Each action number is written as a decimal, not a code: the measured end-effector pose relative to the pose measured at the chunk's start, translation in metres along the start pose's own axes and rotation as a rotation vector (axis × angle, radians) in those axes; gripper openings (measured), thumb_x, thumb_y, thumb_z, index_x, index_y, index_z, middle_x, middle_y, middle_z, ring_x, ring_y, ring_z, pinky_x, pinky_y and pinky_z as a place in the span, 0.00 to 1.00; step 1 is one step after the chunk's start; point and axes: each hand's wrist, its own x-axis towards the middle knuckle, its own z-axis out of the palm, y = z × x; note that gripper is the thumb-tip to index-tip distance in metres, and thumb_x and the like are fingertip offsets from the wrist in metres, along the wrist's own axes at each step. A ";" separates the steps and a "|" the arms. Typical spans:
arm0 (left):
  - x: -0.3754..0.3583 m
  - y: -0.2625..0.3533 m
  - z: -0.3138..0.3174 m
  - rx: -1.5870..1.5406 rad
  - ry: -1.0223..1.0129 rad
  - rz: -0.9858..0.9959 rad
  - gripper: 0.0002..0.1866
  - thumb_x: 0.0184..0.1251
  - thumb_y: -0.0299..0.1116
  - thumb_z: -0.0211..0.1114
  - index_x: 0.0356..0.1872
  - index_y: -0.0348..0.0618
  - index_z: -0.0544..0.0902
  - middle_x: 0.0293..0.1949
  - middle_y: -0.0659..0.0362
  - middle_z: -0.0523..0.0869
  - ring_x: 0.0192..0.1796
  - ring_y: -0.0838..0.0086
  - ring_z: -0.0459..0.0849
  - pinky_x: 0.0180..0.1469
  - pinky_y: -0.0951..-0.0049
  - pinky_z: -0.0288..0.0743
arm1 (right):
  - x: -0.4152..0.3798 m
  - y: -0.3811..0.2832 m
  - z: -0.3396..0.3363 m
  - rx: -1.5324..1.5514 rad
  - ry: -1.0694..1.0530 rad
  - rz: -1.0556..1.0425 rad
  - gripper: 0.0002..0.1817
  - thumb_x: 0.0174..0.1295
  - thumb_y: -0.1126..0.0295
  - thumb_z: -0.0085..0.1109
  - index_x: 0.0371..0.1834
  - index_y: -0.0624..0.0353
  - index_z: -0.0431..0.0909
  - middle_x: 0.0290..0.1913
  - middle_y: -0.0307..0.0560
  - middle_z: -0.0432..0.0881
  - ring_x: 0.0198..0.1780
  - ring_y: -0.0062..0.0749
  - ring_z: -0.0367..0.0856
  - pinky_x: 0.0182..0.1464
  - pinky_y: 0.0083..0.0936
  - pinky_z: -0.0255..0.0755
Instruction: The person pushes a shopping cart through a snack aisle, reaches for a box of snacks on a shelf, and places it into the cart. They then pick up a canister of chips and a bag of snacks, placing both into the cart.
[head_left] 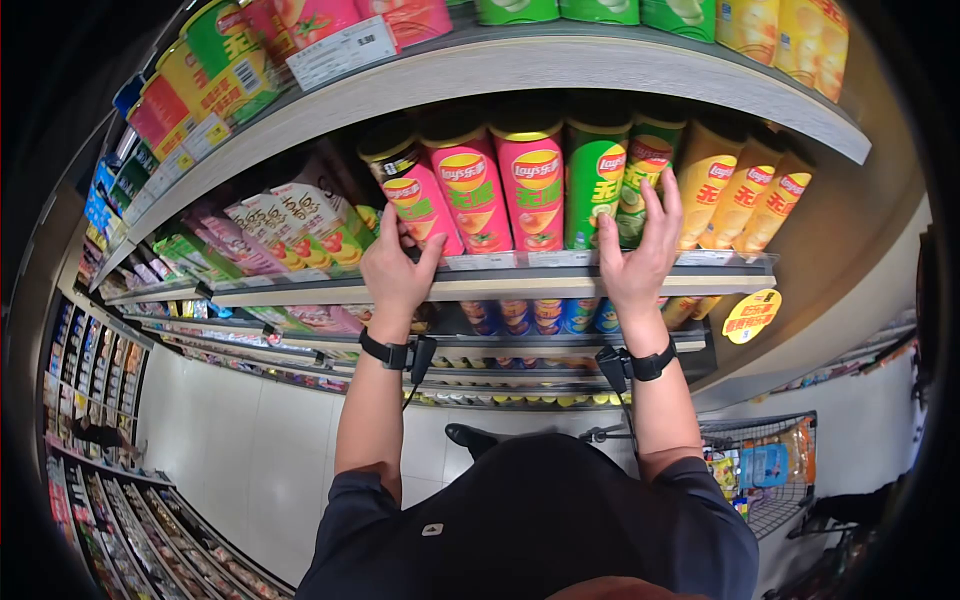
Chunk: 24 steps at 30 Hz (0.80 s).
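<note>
Pink Lay's chip cans stand side by side on the middle shelf. My left hand [398, 268] is at the lower part of the leftmost pink chip can [408, 190], thumb on one side and fingers on the other. This can leans slightly and has a dark label near its top. My right hand [642, 245] is spread against the green cans, thumb over the edge of the bright green chip can [596, 175]. Its fingers reach up in front of the darker green chip can [650, 150], partly hiding it. Both wrists wear black straps.
Yellow chip cans [710, 190] stand to the right, and bagged snacks [300, 225] lie at left. An upper shelf edge [560, 65] overhangs the cans. A round yellow sign [752, 316] sticks out at right. Behind me is a shopping cart [780, 510] with goods.
</note>
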 end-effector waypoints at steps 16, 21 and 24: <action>-0.002 -0.004 0.000 -0.037 -0.006 0.019 0.44 0.56 0.46 0.81 0.70 0.33 0.73 0.33 0.58 0.87 0.32 0.67 0.87 0.37 0.67 0.81 | 0.000 0.000 0.000 -0.011 0.005 -0.009 0.33 0.62 0.67 0.72 0.69 0.65 0.72 0.74 0.67 0.67 0.74 0.64 0.67 0.74 0.51 0.63; -0.001 -0.003 -0.002 -0.059 -0.020 0.020 0.44 0.56 0.46 0.81 0.70 0.33 0.73 0.33 0.57 0.87 0.32 0.66 0.87 0.38 0.67 0.81 | 0.000 -0.001 0.000 -0.004 0.002 0.014 0.32 0.62 0.66 0.72 0.68 0.65 0.72 0.74 0.67 0.66 0.74 0.64 0.67 0.74 0.51 0.63; 0.000 0.000 -0.004 -0.056 -0.035 0.009 0.44 0.56 0.46 0.81 0.70 0.33 0.73 0.32 0.57 0.87 0.32 0.66 0.87 0.38 0.67 0.81 | 0.000 -0.001 -0.001 -0.003 0.004 0.017 0.32 0.61 0.66 0.72 0.68 0.66 0.72 0.74 0.68 0.66 0.74 0.64 0.67 0.74 0.51 0.63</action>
